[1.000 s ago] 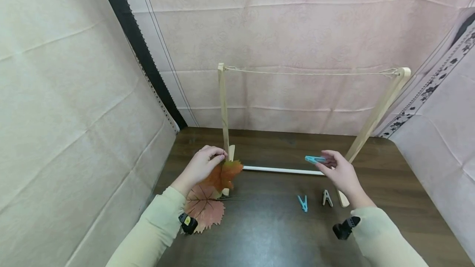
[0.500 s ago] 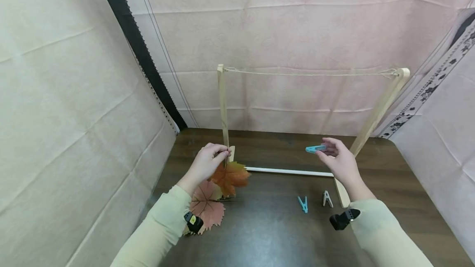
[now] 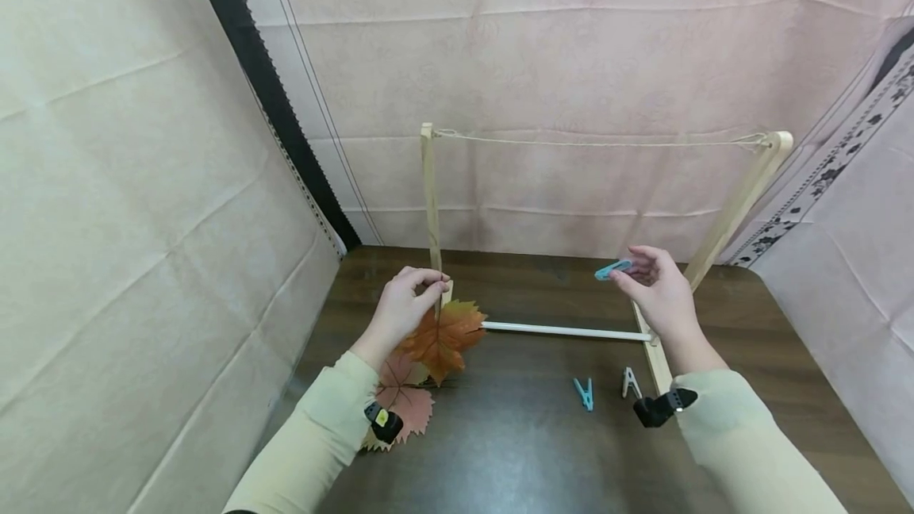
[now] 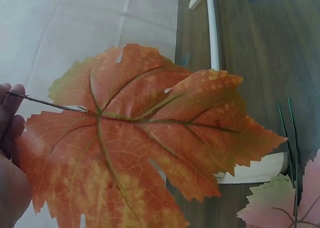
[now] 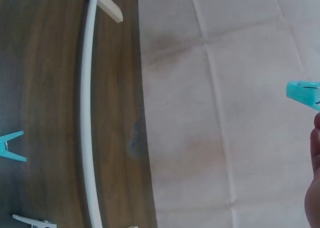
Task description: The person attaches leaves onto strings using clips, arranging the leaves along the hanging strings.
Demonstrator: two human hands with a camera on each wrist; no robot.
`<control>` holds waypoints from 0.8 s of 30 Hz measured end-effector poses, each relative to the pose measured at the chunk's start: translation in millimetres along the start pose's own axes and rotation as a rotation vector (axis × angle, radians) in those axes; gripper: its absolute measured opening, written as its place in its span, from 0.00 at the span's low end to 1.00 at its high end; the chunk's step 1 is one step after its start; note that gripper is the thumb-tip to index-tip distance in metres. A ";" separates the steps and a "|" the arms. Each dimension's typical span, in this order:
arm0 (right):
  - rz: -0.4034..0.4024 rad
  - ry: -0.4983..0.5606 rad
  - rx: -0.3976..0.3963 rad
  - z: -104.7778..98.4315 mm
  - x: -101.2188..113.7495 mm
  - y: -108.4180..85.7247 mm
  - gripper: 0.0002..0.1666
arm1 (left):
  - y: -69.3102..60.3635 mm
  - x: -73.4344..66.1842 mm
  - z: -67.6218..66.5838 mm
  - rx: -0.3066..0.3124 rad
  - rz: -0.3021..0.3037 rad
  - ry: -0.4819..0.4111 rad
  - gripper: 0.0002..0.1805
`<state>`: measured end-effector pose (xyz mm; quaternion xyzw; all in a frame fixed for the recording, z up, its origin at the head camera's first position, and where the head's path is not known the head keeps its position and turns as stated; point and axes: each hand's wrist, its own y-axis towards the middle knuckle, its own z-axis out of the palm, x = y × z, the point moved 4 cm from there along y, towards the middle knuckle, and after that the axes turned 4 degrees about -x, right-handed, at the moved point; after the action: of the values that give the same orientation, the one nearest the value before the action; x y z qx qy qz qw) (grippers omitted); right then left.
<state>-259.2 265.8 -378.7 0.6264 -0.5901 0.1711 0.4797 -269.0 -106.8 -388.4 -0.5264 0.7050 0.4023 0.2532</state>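
Left post (image 3: 431, 205) and right post (image 3: 735, 209) are fencing the sides; string (image 3: 593, 143) is bridging their tops, rod (image 3: 564, 330) their feet. Room is opening between leaf (image 3: 444, 341) and held peg (image 3: 612, 270), under string, over rod. Loose blue peg (image 3: 585, 396) and grey peg (image 3: 630, 381) are sitting in front of rod. Cloth (image 3: 571, 74) is walling off the rear.

No text, brand or number can be read. A small yellow patch (image 3: 382, 417) on the black device (image 3: 389, 430) at the left sleeve (image 3: 314, 423) is too small to show any lettering.
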 end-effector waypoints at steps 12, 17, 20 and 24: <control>-0.046 0.023 -0.086 -4.8 20.0 10.2 0.21 | 6.7 -14.2 2.1 -0.043 0.008 -0.057 0.11; -0.028 0.010 -0.088 -1.4 21.7 8.7 0.22 | 9.9 -18.3 6.2 -0.029 0.023 -0.042 0.11; -0.016 0.008 -0.089 -0.6 22.7 8.5 0.22 | 11.7 -21.7 8.0 -0.030 0.041 -0.037 0.11; -0.018 0.015 -0.099 -1.6 26.1 9.5 0.23 | 14.3 -26.5 10.5 -0.036 0.071 -0.044 0.10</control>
<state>-260.8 253.6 -353.8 0.6059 -0.5887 0.1420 0.5159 -274.8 -82.1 -369.2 -0.4966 0.7101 0.4351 0.2446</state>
